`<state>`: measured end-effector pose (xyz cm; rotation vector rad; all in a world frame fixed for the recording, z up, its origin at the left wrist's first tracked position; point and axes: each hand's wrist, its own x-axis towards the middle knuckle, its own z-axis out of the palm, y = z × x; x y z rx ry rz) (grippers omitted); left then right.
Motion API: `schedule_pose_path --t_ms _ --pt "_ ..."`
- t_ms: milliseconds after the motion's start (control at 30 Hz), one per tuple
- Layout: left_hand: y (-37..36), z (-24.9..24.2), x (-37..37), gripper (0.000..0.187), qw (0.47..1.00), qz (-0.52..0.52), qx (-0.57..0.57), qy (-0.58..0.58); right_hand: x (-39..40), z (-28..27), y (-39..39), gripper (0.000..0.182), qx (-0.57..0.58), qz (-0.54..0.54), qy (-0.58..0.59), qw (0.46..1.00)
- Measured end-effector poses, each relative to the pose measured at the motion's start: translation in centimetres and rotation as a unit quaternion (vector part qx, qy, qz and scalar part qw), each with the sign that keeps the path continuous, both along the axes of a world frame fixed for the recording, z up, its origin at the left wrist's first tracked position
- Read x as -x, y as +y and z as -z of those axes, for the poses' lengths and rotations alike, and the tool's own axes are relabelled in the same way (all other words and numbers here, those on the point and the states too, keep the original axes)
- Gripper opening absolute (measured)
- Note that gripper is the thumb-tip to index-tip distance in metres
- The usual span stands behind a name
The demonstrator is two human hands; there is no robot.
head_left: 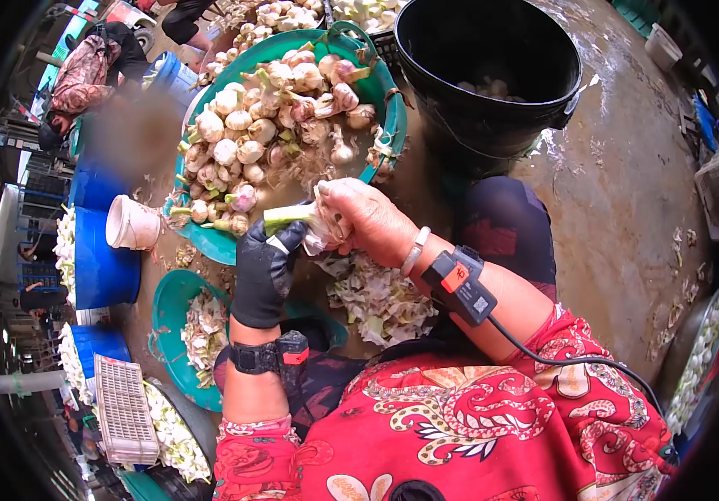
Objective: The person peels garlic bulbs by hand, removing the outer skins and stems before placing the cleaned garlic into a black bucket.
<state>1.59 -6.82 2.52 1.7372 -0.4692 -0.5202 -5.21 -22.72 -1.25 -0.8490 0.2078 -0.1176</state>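
Observation:
My right hand [369,224], bare with a bracelet at the wrist, is closed around a garlic bulb [322,227] with loose papery skin. From the bulb a thick green stem [286,218] points left. My left hand [266,271], in a black glove, is closed with its fingertips at the stem, just below and beside the bulb. A small pale piece [276,244] shows between the gloved fingers. Beyond both hands, a green basin [398,113] holds a heap of garlic bulbs [242,134]. Peeled skins [380,301] lie beneath my hands.
A black bucket [493,125] stands at the upper right of the basin. To the left are a white pail [132,222], a green bowl [172,313] with skins, and blue tubs [109,263]. A person [83,71] bends at the upper left. A crate [127,409] sits lower left.

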Motion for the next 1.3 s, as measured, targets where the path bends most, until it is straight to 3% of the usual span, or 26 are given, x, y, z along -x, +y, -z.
schedule_pose_path --t_ms 133,167,200,233,267,300,333,367,400,467,500,600,667,700,733,767,800,833,867,933,967,1000,1067,1100,1200,1300 --pt "0.8 -1.3 -0.8 0.016 0.999 0.012 -0.040 -0.018 -0.8 1.3 -1.5 0.045 -0.186 -0.306 0.016 0.933" --pt "1.1 -1.6 -1.5 0.023 0.959 0.099 -0.100 -0.244 -0.7 1.5 -1.1 0.046 -0.208 -0.359 0.025 0.910" --pt "1.2 -1.9 -2.1 0.032 0.858 0.179 -0.154 -0.456 -0.3 1.5 -0.4 0.047 -0.227 -0.411 0.035 0.882" --pt "0.8 -1.6 -2.2 0.036 0.850 0.170 -0.157 -0.473 -0.1 1.6 1.3 0.046 -0.260 -0.426 0.035 0.866" --pt "0.5 -1.5 -2.1 0.033 0.862 0.183 -0.126 -0.456 0.3 1.5 1.2 0.045 -0.248 -0.425 0.005 0.870" --pt "0.6 -1.1 -1.4 0.033 0.962 0.116 -0.060 -0.238 0.2 1.7 1.1 0.044 -0.237 -0.411 -0.020 0.880" --pt "1.0 -0.8 -0.8 0.034 0.999 0.043 0.010 -0.005 -0.1 1.7 0.8 0.043 -0.225 -0.395 -0.047 0.890" --pt "2.1 -0.9 -1.6 0.039 0.985 0.082 -0.102 -0.110 -0.1 1.5 -0.1 0.046 -0.225 -0.364 -0.009 0.904" --pt "2.8 -0.6 -1.5 0.041 0.989 0.050 -0.080 -0.115 -0.2 1.2 -0.6 0.042 -0.231 -0.322 -0.015 0.918" --pt "2.7 -1.1 0.5 0.040 0.991 -0.001 0.062 0.115 -0.2 0.3 -0.7 0.038 -0.217 -0.246 0.055 0.943" --pt "3.4 -0.2 0.5 0.034 0.981 0.029 0.125 0.143 -0.4 0.9 -0.5 0.038 -0.217 -0.249 0.057 0.942" --pt "2.4 0.3 1.4 0.030 0.995 -0.049 0.081 0.026 -0.7 2.3 0.1 0.034 -0.224 -0.320 0.001 0.920" --pt "1.8 -0.7 1.5 0.025 0.999 -0.042 0.029 -0.011 -0.3 0.6 0.6 0.031 -0.131 -0.162 0.043 0.977" --pt "1.7 -0.9 1.3 0.022 0.999 -0.044 0.032 0.006 -0.9 1.9 0.4 0.026 -0.024 -0.149 0.027 0.988" --pt "1.8 -1.0 1.1 0.019 0.998 -0.046 0.034 0.023 -0.7 1.5 0.6 0.026 -0.025 -0.149 0.027 0.988" --pt "2.7 -0.4 0.0 0.016 0.997 -0.055 0.049 0.039 -0.5 0.8 1.0 0.020 0.124 -0.010 -0.073 0.990" --pt "3.1 0.1 -1.3 0.017 0.989 -0.066 0.115 0.066 -0.6 0.2 1.3 0.014 0.265 0.128 -0.174 0.940" --pt "3.0 0.0 -1.9 0.017 0.992 -0.066 0.103 -0.019 -0.9 0.2 0.9 0.012 0.398 0.206 -0.306 0.840" --pt "3.3 -0.2 -2.4 0.018 0.988 -0.069 0.088 -0.104 -0.1 -1.0 0.5 0.011 0.460 0.182 -0.350 0.795" --pt "6.4 0.9 -5.3 0.024 0.981 -0.127 0.144 -0.022 0.5 -0.2 0.5 0.010 0.481 0.178 -0.394 0.763" --pt "8.2 1.1 -6.6 0.029 0.956 -0.140 0.235 0.102 1.6 -1.3 -0.4 0.011 0.305 0.072 -0.255 0.915" --pt "9.7 1.5 -7.5 0.034 0.907 -0.148 0.323 0.224 2.7 -2.4 -1.5 0.012 0.109 -0.046 -0.091 0.989" --pt "10.4 1.4 -7.5 0.040 0.888 -0.099 0.366 0.259 0.8 -1.1 -3.1 0.016 0.194 0.090 -0.138 0.967" --pt "9.4 1.4 -6.6 0.042 0.885 -0.165 0.362 0.243 0.8 -0.7 -3.5 0.016 0.194 0.090 -0.139 0.967" --pt "10.4 3.1 -6.9 0.047 0.879 -0.223 0.346 0.242 1.1 -1.8 -4.5 0.024 -0.006 0.136 -0.072 0.988" --pt "12.0 3.0 -7.3 0.048 0.848 -0.166 0.416 0.284 1.3 -2.9 -6.4 0.026 0.042 0.116 -0.065 0.990"
